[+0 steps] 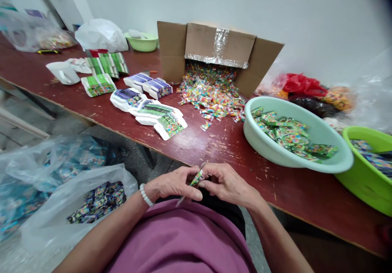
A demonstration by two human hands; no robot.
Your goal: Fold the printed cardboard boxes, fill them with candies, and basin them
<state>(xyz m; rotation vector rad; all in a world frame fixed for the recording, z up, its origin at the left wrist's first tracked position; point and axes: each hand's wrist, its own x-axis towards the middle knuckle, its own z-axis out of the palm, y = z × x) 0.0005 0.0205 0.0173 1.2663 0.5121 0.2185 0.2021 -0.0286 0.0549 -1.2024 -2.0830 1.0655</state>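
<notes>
Here both hands meet at the lap, just below the red wooden table's (pixel 214 150) edge. The left hand (pixel 174 187) and right hand (pixel 226 185) pinch one small green printed paper carton (pixel 196 178) between fingertips, its long axis tilted from lower left to upper right. Neither hand is nearer. The mint plastic basin (pixel 306 158) of finished cartons sits to the right, well apart.

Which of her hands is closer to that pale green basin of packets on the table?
The right hand. It sits just below and left of the pale green basin, near the table edge. The left hand is farther left, both pinching a small packet.
</notes>
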